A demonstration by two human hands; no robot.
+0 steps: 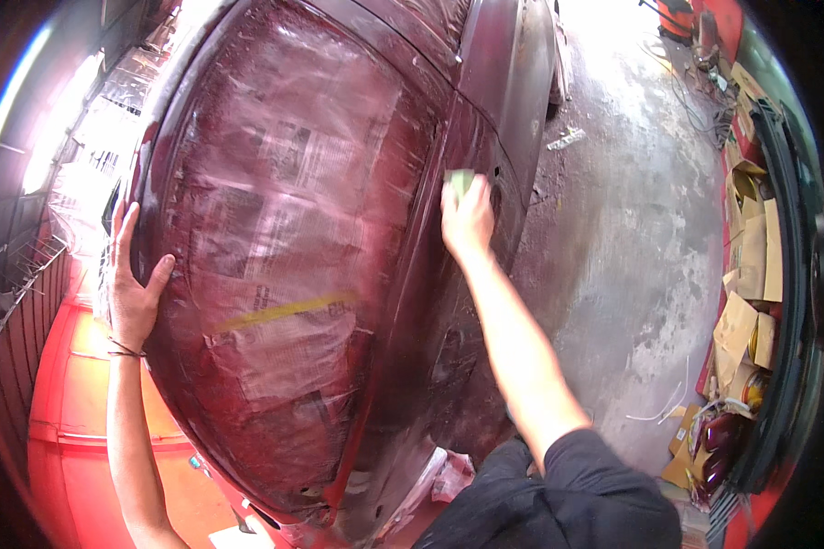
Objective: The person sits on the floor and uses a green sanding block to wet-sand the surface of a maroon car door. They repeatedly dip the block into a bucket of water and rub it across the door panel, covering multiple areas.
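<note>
A dark maroon car body [462, 265] stretches away in front of me, its large window covered with paint-dusted newspaper [288, 210]. A strip of yellow tape [284, 314] crosses the paper near its lower part. My right hand [468, 215] is closed on a pale green pad [460, 181], pressed against the painted panel just right of the window. Its kind, sandpaper or sponge, is too blurred to tell. At the car's left edge my left hand [135, 288] lies with thumb and fingers spread, holding nothing; a thin dark band circles that wrist.
A red and orange vehicle or panel [73, 439] stands close by on the left. Stained concrete floor [613, 265] runs along the right. Cardboard pieces [751, 256] and a long black trim part [792, 274] line the right wall. An orange-and-black object [676, 18] with a cable lies far right.
</note>
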